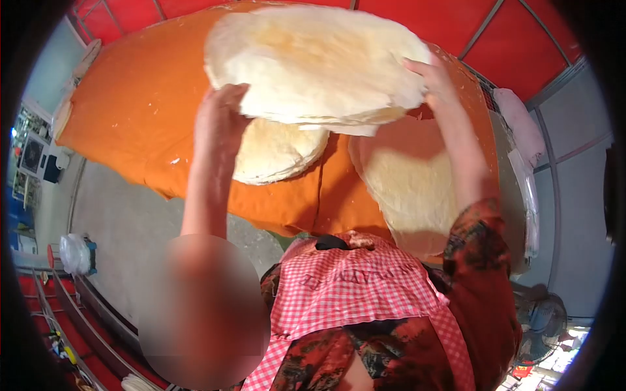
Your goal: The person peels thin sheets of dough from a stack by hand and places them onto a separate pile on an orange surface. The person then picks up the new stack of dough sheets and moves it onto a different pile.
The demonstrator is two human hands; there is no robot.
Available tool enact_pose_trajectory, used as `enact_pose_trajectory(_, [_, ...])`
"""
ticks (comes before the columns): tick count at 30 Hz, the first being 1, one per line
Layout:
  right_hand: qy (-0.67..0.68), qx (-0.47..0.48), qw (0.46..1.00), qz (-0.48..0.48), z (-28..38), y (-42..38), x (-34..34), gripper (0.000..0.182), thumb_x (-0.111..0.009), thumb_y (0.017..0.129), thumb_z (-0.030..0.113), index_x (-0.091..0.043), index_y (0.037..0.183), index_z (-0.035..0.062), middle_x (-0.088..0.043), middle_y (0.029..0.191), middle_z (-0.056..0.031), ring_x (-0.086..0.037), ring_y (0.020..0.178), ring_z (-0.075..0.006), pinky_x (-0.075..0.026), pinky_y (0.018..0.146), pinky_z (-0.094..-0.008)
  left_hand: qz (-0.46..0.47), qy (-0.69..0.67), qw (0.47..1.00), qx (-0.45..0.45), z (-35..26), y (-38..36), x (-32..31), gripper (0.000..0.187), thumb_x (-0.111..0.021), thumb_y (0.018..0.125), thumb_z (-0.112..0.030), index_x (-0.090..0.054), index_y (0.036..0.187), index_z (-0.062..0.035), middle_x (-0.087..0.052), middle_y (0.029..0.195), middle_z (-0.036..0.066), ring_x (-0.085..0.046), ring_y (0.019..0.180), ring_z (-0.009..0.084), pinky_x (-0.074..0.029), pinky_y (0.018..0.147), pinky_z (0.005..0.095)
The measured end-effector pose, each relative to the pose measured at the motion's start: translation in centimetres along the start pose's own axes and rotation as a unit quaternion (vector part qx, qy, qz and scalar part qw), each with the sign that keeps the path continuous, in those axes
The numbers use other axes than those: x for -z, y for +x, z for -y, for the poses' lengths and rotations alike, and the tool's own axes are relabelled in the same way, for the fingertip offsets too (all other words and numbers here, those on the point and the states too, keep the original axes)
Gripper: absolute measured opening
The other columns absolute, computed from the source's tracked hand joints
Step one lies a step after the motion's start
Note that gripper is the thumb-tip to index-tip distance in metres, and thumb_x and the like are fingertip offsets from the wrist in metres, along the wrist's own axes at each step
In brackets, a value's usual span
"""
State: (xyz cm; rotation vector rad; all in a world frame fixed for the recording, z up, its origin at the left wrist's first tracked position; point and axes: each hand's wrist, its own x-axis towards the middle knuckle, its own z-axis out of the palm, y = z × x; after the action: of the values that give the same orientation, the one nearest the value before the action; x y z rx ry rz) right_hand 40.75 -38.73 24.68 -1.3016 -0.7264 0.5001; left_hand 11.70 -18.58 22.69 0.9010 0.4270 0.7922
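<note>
Both hands hold up a thick stack of large, thin round flatbreads (313, 65) above an orange cloth-covered table. My left hand (228, 101) grips the stack's near left edge. My right hand (433, 81) is closed on its right edge, thumb on top and the other fingers partly hidden. Under the raised stack, a smaller pile of flatbreads (277, 153) lies on the cloth, its far part covered from view. At the right, another large flatbread pile (411, 186) lies close to my body, partly in shadow.
The orange cloth (137, 104) drapes over the table, with small crumbs on it. Red panels (417, 23) stand behind. A standing fan (544, 326) is at lower right, a plastic bag (75, 254) at left. A rolled pale cloth (520, 124) lies at the right.
</note>
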Motion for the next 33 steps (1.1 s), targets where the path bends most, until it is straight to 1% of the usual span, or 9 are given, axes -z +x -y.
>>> enact_pose_trajectory(5, [0.107, -0.067, 0.99, 0.056, -13.1, 4.8, -6.4, 0.041, -0.064, 0.075, -0.002, -0.057, 0.115, -0.0011, -0.065, 0.103, -0.0086, -0.063, 0.09, -0.0194, -0.051, 0.083, -0.0333, -0.076, 0.079, 0.993, -0.051, 1.7, -0.5, 8.4, 0.044, -0.053, 0.078, -0.005, -0.048, 0.122, -0.0001, -0.058, 0.111, 0.011, -0.058, 0.101, 0.0218, -0.051, 0.083, 0.037])
enact_pose_trajectory(6, [0.119, -0.088, 0.986, 0.071, -17.0, 5.2, -7.1, 0.04, -0.063, 0.074, -0.003, -0.059, 0.114, -0.0009, -0.065, 0.104, -0.0078, -0.063, 0.088, -0.0189, -0.051, 0.082, -0.0326, -0.092, 0.079, 0.993, -0.014, 3.8, -0.1, 10.9, 0.045, -0.053, 0.078, -0.004, -0.047, 0.123, -0.0008, -0.059, 0.11, 0.009, -0.06, 0.095, 0.0193, -0.052, 0.078, 0.0351])
enact_pose_trajectory(7, [0.101, -0.13, 0.984, 0.067, -21.5, 5.6, -7.3, 0.038, -0.063, 0.074, -0.003, -0.061, 0.112, -0.0012, -0.065, 0.105, -0.0084, -0.063, 0.09, -0.0186, -0.051, 0.082, -0.0321, -0.12, 0.053, 0.991, 0.02, 6.1, 0.1, 13.2, 0.041, -0.053, 0.075, 0.002, -0.05, 0.115, -0.0036, -0.059, 0.092, 0.006, -0.057, 0.073, 0.0152, -0.045, 0.057, 0.0263])
enact_pose_trajectory(10, [0.057, -0.255, 0.965, 0.016, -30.2, 3.9, -7.5, 0.032, -0.062, 0.075, -0.003, -0.061, 0.106, -0.0043, -0.065, 0.101, -0.0119, -0.063, 0.088, -0.0225, -0.051, 0.078, -0.0342, -0.188, 0.1, 0.969, 0.126, 13.5, -0.2, 20.4, 0.035, -0.056, 0.076, 0.001, -0.051, 0.109, -0.0069, -0.059, 0.085, 0.006, -0.057, 0.068, 0.0144, -0.047, 0.054, 0.0268])
enact_pose_trajectory(24, [0.026, -0.292, 0.956, 0.004, -28.0, 4.7, -7.3, 0.031, -0.061, 0.076, -0.003, -0.06, 0.107, -0.001, -0.066, 0.096, -0.0099, -0.064, 0.083, -0.0219, -0.053, 0.071, -0.0349, -0.258, 0.152, 0.952, 0.068, 14.1, -1.0, 19.0, 0.023, -0.061, 0.079, -0.001, -0.054, 0.101, -0.0018, -0.062, 0.09, 0.009, -0.061, 0.073, 0.0154, -0.05, 0.06, 0.0276])
enact_pose_trajectory(26, [-0.017, -0.289, 0.957, 0.017, -27.5, 5.0, -7.3, 0.027, -0.064, 0.078, 0.007, -0.062, 0.104, 0.0017, -0.066, 0.093, -0.0087, -0.063, 0.081, -0.0204, -0.053, 0.068, -0.0336, -0.291, 0.215, 0.928, 0.091, 13.9, -1.5, 19.2, 0.022, -0.063, 0.08, -0.004, -0.054, 0.1, -0.002, -0.061, 0.087, 0.007, -0.059, 0.073, 0.0128, -0.047, 0.061, 0.0241])
enact_pose_trajectory(28, [-0.103, -0.319, 0.942, -0.002, -26.1, 4.4, -7.1, 0.029, -0.067, 0.078, 0.015, -0.062, 0.104, 0.0027, -0.066, 0.092, -0.0076, -0.063, 0.082, -0.0205, -0.052, 0.07, -0.0338, -0.305, 0.242, 0.919, -0.063, 13.9, 0.5, 24.8, 0.026, -0.061, 0.086, -0.021, -0.052, 0.101, -0.0022, -0.056, 0.083, 0.004, -0.056, 0.079, 0.013, -0.045, 0.071, 0.0252])
enact_pose_trajectory(30, [-0.22, -0.197, 0.949, -0.113, -29.2, 5.5, -5.5, 0.037, -0.069, 0.078, 0.031, -0.062, 0.103, 0.0043, -0.065, 0.093, -0.0058, -0.062, 0.087, -0.0216, -0.049, 0.077, -0.0327, -0.315, 0.228, 0.914, -0.118, 12.7, 2.1, 25.8, 0.037, -0.056, 0.091, -0.034, -0.051, 0.107, -0.0019, -0.055, 0.092, 0.005, -0.054, 0.091, 0.0147, -0.043, 0.082, 0.0287])
enact_pose_trajectory(33, [-0.03, -0.194, 0.96, -0.201, -30.6, 5.8, -5.8, 0.056, -0.061, 0.083, 0.049, -0.058, 0.112, 0.0021, -0.06, 0.111, -0.0081, -0.053, 0.103, -0.0194, -0.041, 0.09, -0.0368, -0.263, 0.118, 0.956, -0.054, 10.9, 6.0, 26.3, 0.047, -0.048, 0.094, -0.04, -0.046, 0.122, -0.0017, -0.052, 0.117, 0.008, -0.048, 0.111, 0.0178, -0.039, 0.094, 0.0335])
